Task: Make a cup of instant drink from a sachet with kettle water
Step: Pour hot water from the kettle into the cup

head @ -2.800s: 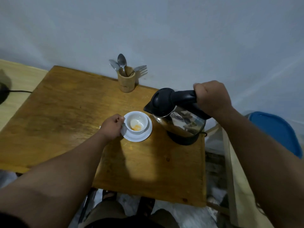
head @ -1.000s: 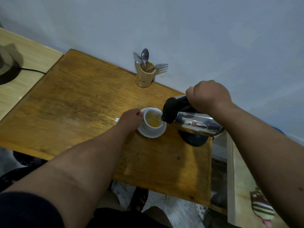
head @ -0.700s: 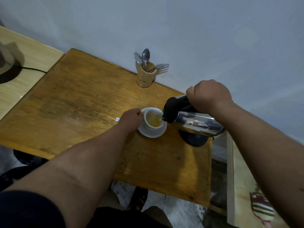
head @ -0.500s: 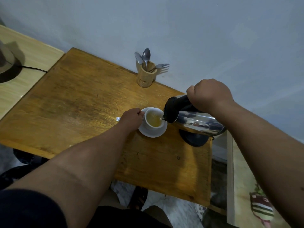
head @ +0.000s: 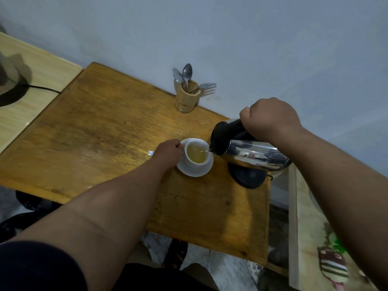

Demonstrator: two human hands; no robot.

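A white cup (head: pixel 197 155) of yellowish drink sits on a white saucer (head: pixel 195 172). Right of the cup, the kettle (head: pixel 249 151) is shiny silver with a black top. Beyond the cup, a tan holder (head: pixel 186 99) carries grey cutlery. The table (head: pixel 88 135) is amber wood. A striped thing (head: pixel 332 267), perhaps cloth, lies blurred far right of the cup.

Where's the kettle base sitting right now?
In the head view, the black kettle base sits at the table's right edge, just right of the saucer, under the tilted kettle held in the right hand.

The white ceramic cup (head: pixel 197 154) stood on its round white saucer (head: pixel 194 172) on the wooden table (head: pixel 100 139), my left hand (head: pixel 169 153) touching it, the tilted steel kettle (head: pixel 249 151) at its right, the wooden cutlery holder (head: pixel 186 99) behind.
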